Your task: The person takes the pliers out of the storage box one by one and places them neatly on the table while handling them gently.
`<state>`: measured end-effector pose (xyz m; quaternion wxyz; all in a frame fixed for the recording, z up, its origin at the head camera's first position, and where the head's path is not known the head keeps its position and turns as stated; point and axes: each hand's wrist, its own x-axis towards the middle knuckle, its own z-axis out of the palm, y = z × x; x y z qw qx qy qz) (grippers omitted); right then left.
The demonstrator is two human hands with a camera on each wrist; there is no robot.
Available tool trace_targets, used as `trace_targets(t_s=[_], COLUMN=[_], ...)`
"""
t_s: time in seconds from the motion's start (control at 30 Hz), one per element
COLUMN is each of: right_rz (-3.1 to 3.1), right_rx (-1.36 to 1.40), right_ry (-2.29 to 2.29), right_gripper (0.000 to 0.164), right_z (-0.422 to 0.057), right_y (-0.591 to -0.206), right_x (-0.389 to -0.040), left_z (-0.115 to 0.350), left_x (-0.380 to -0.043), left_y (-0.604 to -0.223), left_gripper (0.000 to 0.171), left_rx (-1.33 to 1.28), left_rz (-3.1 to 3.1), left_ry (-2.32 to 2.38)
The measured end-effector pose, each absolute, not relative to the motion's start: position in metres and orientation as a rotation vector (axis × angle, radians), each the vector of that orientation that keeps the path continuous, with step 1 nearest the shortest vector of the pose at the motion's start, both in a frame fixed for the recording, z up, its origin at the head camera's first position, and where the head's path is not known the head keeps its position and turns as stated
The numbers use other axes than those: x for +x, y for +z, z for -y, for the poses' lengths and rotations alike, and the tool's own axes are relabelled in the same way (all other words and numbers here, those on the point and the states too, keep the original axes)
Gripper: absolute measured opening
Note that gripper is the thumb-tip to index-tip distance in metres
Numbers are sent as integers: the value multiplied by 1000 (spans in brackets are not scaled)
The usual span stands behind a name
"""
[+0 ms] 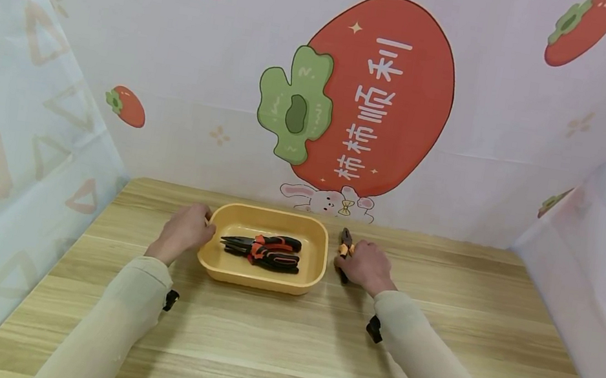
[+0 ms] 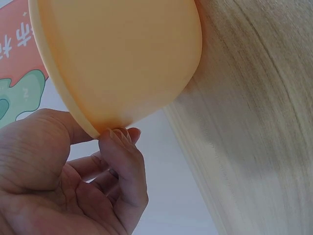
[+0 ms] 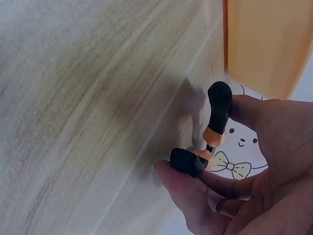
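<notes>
A yellow plastic tray [image 1: 259, 283] stands on the wooden table with two pairs of black-and-red pliers [image 1: 264, 252] lying in it, one of them long-nosed. My left hand [image 1: 187, 232] pinches the tray's left rim between thumb and fingers; the left wrist view shows that grip on the tray wall [image 2: 127, 54]. To the right of the tray, my right hand [image 1: 366, 266] holds a pair of pliers [image 1: 347, 240] with black-and-orange handles, jaws pointing to the back. In the right wrist view its handles [image 3: 218, 105] sit spread between thumb and fingers.
The wood-grain table [image 1: 256, 345] runs back to a white printed wall sheet [image 1: 472, 195] with persimmon pictures. More white sheets [image 1: 24, 128] hang at the left and right sides. A black strap [image 1: 374, 329] shows at the right wrist.
</notes>
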<state>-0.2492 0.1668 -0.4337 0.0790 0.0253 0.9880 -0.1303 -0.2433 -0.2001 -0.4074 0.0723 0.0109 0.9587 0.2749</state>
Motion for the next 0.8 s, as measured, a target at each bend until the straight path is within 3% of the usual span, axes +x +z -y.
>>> trace_targets(t_s=[0.8], right_rz=[-2940], right_rx=[122], right_ry=[-357], right_gripper=[47], right_z=[-158], right_y=[-440], right_x=[-252], left_z=[200], left_x=[-244], left_y=[-408], left_gripper=[34], left_rx=[42], left_rz=[-2884], left_ry=[811])
